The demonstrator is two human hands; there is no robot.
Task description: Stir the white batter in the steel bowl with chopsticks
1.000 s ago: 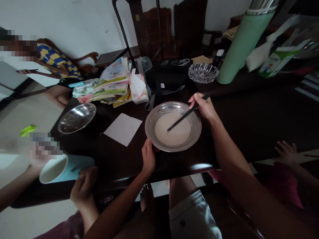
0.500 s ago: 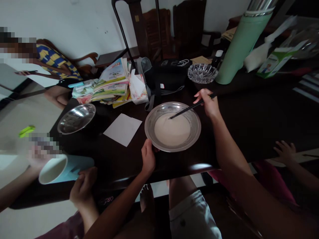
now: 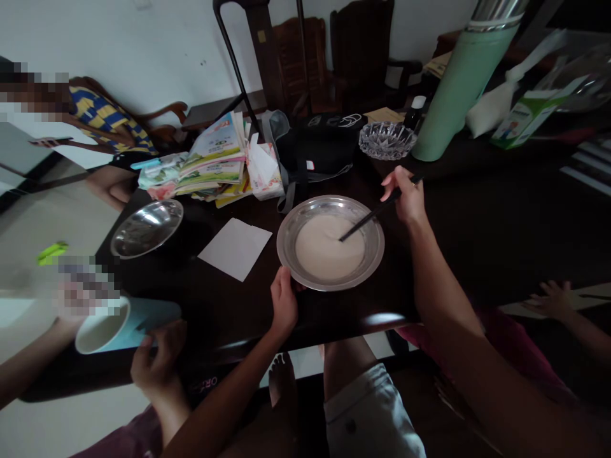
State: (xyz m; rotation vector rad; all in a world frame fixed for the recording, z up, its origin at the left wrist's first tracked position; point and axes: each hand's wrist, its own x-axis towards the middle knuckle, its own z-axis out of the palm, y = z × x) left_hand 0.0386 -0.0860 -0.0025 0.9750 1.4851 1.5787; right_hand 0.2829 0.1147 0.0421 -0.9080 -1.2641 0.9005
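Observation:
A wide metal bowl [image 3: 334, 284] of pale, milky batter [image 3: 327, 254] stands on the dark table in front of me. At its near left edge, my left hand [image 3: 285, 305] grips the rim, thumb on top and fingers beneath. My right hand [image 3: 408, 198], over the bowl's right side, is closed around black chopsticks [image 3: 368, 217], which look pressed together. Their tips dip into the batter near the middle, with faint swirls around them. A white square of paper [image 3: 236, 249] lies left of the bowl.
Another metal bowl [image 3: 147, 229] sits at the table's left. Below it, another person's hands are at a pale blue cup [image 3: 147, 316]. Books [image 3: 214, 156], a black bag [image 3: 319, 149], a glass dish [image 3: 386, 141] and a green thermos [image 3: 461, 95] stand behind. A person's hand [image 3: 554, 300] rests at right.
My right hand has shifted slightly right, and the chopstick tips have moved right and a little nearer through the batter. My left hand and the bowl have stayed in place.

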